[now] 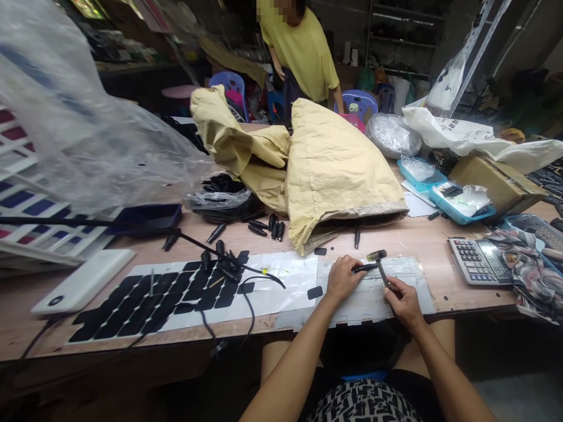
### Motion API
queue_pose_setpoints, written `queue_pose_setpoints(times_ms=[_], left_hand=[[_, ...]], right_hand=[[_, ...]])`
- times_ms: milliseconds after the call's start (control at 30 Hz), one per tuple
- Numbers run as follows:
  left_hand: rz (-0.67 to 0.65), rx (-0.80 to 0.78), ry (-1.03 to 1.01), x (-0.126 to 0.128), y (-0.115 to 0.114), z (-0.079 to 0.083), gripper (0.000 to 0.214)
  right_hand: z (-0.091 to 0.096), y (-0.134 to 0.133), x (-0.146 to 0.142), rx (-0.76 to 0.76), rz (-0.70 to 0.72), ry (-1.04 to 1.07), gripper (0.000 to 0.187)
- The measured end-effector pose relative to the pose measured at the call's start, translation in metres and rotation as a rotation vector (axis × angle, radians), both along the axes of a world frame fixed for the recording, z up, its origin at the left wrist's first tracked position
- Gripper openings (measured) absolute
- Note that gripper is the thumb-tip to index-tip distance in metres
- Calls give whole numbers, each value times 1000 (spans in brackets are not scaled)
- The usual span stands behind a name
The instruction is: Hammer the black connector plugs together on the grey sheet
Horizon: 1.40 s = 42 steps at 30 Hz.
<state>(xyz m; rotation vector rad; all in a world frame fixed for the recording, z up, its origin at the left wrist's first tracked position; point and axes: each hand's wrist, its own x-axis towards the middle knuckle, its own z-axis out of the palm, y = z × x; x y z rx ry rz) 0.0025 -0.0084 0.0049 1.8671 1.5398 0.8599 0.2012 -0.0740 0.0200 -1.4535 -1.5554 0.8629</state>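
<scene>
My left hand (342, 276) is closed round a small black plastic piece (364, 268) and holds it down on a clear plastic sheet (409, 271) at the table's front edge. My right hand (402, 299) grips the handle of a small hammer (377, 257), whose head hangs just above the black piece. Flat black pads (315, 292) lie loose to the left of my hands.
Rows of black pads (145, 299) cover a white sheet at the left, with black cables across them. Behind stand a big tan paper sack (334, 170), loose black parts (272, 226), a calculator (479, 261), blue trays (461, 206) and a cardboard box. A person in yellow (303, 53) stands beyond the table.
</scene>
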Motion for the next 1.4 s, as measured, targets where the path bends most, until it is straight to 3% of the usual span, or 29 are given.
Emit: queue_pose_setpoints(times_ms=[133,200,300,400,467,533,700,800,900,1033,1100,1167,1233,1333,1400], left_hand=[[-14,18,-25,-2,-1,6,13],[-36,39,-120,-3,-13,11,13],[-111,50,-295,-6,-52,16,19],[-324,-3,-301,-5,-105,10,22],[-473,-88,-220,-1,-133,-3,23],[-508,-222,-119,3,-150,-21,22],[-315,-595,120,10,-150,-76,38],[-275,-668,186,11,-143,-88,48],[-379,-678,232,10,-140,-68,54],[-763,-683,24,-1,-124,0,40],[-827,-662,-187,-6,-103,34,39],[-632,-536,-282,-8,-70,56,37],[-244,-317,-211,-4,-28,61,33],[297,-117,20,6,35,46,29],[468,-113,128,12,65,31,30]], right_hand=[[4,4,3,-30,-69,175,36],[7,5,4,-32,-82,208,35],[7,6,3,-42,-73,248,34],[5,5,3,-52,-63,260,33],[3,5,3,-57,-62,264,33],[3,5,2,-61,-59,264,34],[5,4,1,-70,-52,259,33],[6,3,1,-65,-62,260,31],[5,3,1,-58,-63,259,31],[1,4,2,-54,-47,240,31],[-1,4,2,-53,-46,227,32],[-2,4,2,-61,-47,219,34],[-2,4,1,-69,-52,218,35],[0,3,1,-63,-61,213,35],[0,4,1,-57,-60,205,34]])
